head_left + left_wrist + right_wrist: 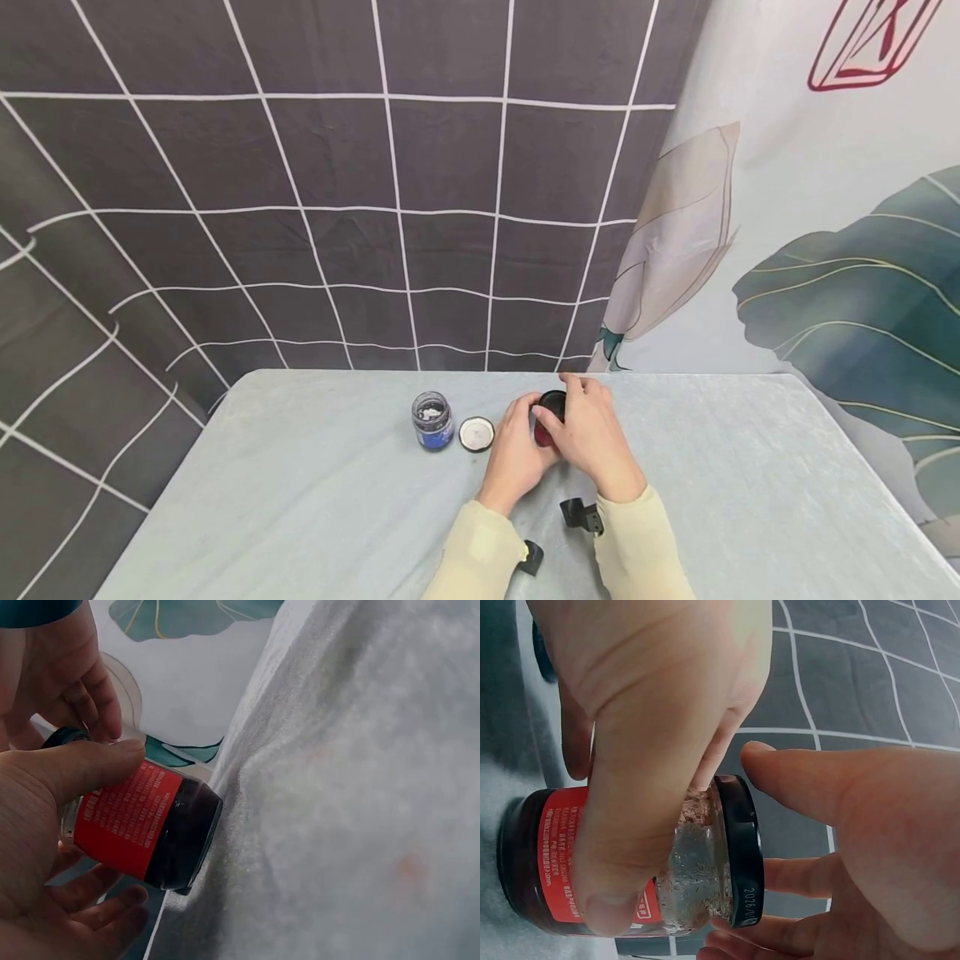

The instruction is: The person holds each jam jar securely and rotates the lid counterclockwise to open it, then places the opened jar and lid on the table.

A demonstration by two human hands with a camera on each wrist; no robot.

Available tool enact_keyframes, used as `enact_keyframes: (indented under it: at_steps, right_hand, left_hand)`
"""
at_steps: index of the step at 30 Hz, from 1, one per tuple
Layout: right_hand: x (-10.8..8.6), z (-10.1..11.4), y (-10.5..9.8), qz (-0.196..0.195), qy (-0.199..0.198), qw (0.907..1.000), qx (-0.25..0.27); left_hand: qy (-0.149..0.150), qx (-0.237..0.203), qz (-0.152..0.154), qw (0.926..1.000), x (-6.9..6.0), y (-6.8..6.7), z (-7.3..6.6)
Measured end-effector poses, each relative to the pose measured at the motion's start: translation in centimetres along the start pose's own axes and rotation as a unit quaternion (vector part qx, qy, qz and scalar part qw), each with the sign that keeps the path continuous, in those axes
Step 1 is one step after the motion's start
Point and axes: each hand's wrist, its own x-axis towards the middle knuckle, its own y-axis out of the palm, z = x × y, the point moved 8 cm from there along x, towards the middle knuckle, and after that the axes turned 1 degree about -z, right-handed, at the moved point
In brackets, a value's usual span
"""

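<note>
My left hand (521,458) grips a red-labelled glass jar (543,435) around its side. In the left wrist view the left thumb lies across the jar (124,825) by the top of the label. My right hand (596,433) is at the black lid (553,402), which sits on the jar's mouth. The right wrist view has the right hand's (885,832) thumb by one side of the lid (742,851) and its fingers around the other. Reddish bits cling inside the jar's (562,855) glass. Whether its base touches the table cannot be told.
An uncovered jar (433,437) with a blue label and pale contents stands left of the hands. Beside it a round lid (476,434) lies with its white inside up. The table (300,500) wears a pale cloth and meets a dark gridded curtain (450,158) behind.
</note>
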Motion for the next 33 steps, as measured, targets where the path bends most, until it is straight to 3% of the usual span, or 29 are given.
enact_keyframes:
  at_steps: [20, 33]
  right_hand:
    - [-0.1, -0.2, 0.3, 0.021, 0.003, 0.9998, 0.008]
    - [0.0, -0.1, 0.5, 0.026, -0.004, 0.9997, 0.000]
  left_hand:
    - [0.014, 0.002, -0.001, 0.9999, 0.0, 0.9, 0.4]
    - [0.008, -0.030, 0.012, 0.9995, 0.3, 1.3, 0.5]
